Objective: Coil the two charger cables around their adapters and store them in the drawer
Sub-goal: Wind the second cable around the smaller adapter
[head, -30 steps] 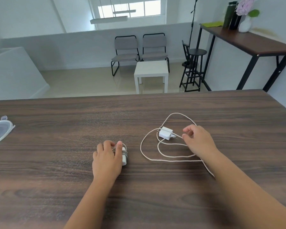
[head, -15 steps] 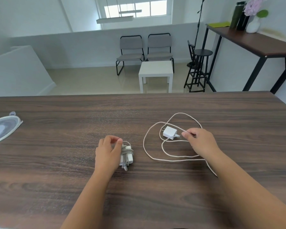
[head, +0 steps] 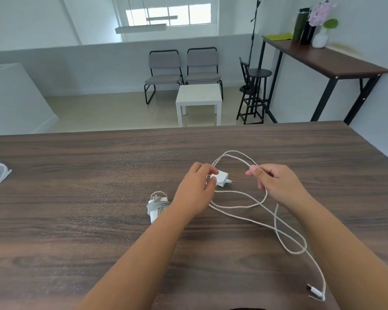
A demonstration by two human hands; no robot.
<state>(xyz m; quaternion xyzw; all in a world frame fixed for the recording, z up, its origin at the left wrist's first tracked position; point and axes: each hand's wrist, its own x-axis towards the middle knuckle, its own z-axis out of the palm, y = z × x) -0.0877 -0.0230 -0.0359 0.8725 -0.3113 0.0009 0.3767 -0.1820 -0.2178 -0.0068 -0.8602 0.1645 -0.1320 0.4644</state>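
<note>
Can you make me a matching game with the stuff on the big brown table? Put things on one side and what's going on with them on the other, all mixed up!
Things:
1. wrapped charger
2. loose cable
3. white adapter
4. cable plug

States:
A. at the left hand's fingertips
B. cord wound round it, lying alone
C. at the table's near edge
D. spread in loops, pinched by the right hand

Pairs: 1-B, 2-D, 3-A, 4-C
</note>
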